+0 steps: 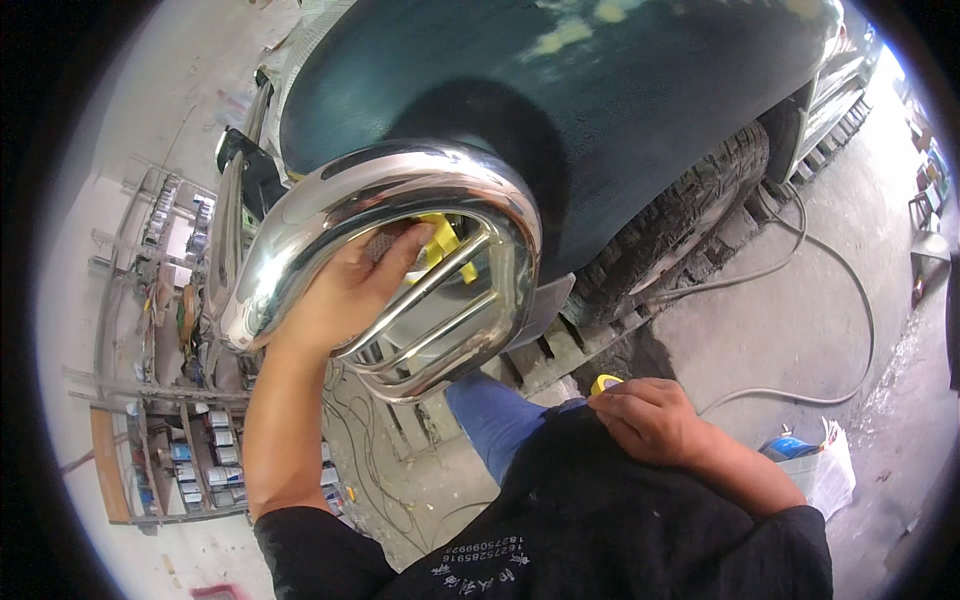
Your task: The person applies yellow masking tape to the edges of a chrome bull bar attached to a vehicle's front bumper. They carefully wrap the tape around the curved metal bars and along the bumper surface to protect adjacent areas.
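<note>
My left hand (350,280) reaches into the loop of a chrome bull bar (400,170) at the front of a vehicle. Its thumb is stretched out beside strips of yellow masking tape (440,250) inside the loop. The other fingers are mostly hidden, so whether they grip anything does not show. Low on the right, in front of my black shirt, my right hand (645,415) is closed around a roll of yellow masking tape (604,384). Part of the roll sticks out past the fingers.
A dark green vehicle panel (600,110) with pale patches rises ahead, above a muddy tyre (690,210). A grey hose (870,330) curves over the floor at right, near a bin (815,470). Shelves with cans (205,455) stand at left. Cables (370,470) lie below.
</note>
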Available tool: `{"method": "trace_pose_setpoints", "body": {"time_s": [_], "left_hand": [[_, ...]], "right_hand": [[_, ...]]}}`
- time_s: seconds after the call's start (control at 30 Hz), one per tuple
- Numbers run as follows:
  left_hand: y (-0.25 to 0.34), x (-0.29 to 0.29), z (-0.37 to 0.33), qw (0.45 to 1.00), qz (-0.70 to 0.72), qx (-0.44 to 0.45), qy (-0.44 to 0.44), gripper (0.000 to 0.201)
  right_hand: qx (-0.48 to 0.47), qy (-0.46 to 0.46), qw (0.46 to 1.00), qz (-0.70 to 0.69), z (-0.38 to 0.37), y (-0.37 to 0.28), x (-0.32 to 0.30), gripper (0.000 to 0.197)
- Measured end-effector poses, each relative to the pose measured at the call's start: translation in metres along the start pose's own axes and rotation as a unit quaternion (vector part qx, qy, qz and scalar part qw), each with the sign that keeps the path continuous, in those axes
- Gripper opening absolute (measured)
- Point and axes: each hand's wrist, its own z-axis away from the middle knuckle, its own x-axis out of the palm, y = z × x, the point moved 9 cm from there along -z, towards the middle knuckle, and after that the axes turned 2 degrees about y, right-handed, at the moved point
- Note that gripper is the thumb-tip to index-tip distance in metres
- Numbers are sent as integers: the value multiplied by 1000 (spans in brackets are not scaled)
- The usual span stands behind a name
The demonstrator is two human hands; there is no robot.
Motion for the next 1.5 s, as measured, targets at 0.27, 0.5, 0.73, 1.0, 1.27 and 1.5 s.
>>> {"method": "trace_pose_setpoints", "body": {"time_s": [0.27,0.5,0.73,1.0,1.27,1.5], "left_hand": [[46,15,-15,955,-205,211,-26,23],[27,19,-20,957,-230,171,-52,21],[18,19,-24,990,-118,2,-74,20],[35,21,-13,898,-352,264,-11,25],[29,17,-19,924,-309,226,18,28],[31,19,-20,949,-268,167,-2,24]], "right_hand": [[11,-3,1000,-2,4,2,1,27],[16,11,1000,-1,2,0,-2,25],[20,6,1000,-5,2,2,3,21],[25,8,999,-24,4,4,5,23],[32,3,999,-10,7,6,6,25],[27,4,1000,4,4,3,10,23]]}}
